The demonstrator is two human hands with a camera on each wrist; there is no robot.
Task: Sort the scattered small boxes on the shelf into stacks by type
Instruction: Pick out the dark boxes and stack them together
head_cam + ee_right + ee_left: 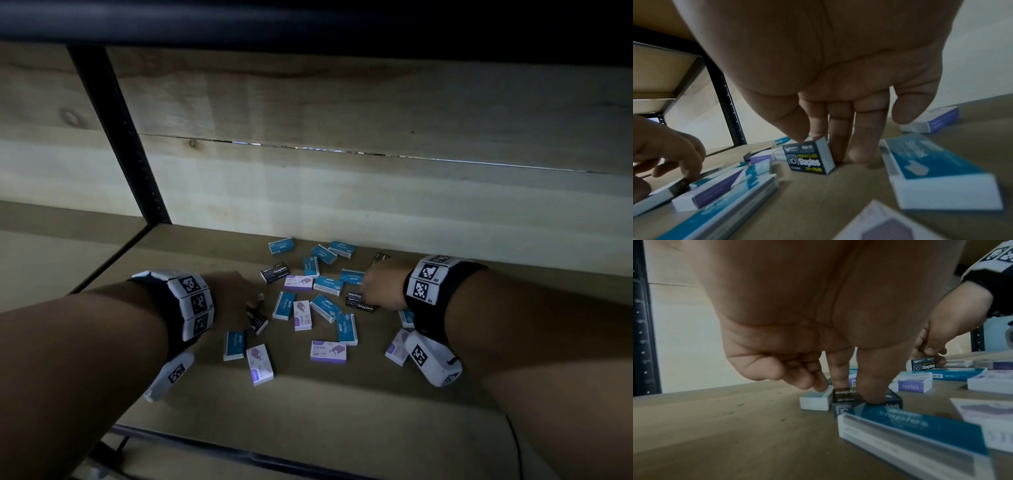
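Note:
Small staple boxes lie scattered on the wooden shelf [325, 404]: several blue ones [328, 285], several purple-and-white ones [328, 351] and a few black ones [274, 273]. My left hand [255, 303] pinches a black box [844, 395] between thumb and index finger at the left side of the pile; another black box [844, 409] lies right under it. My right hand [818, 146] pinches a second black box [809, 159], tipped up on its edge, between thumb and fingers. In the head view that box [356, 297] shows just left of the right hand [364, 294].
A dark metal post [116, 137] stands at the back left and the upper shelf hangs low overhead. A wooden back wall [376, 192] closes the shelf. One black box [381, 257] lies at the back. Bare shelf spreads left of the pile and along the front edge.

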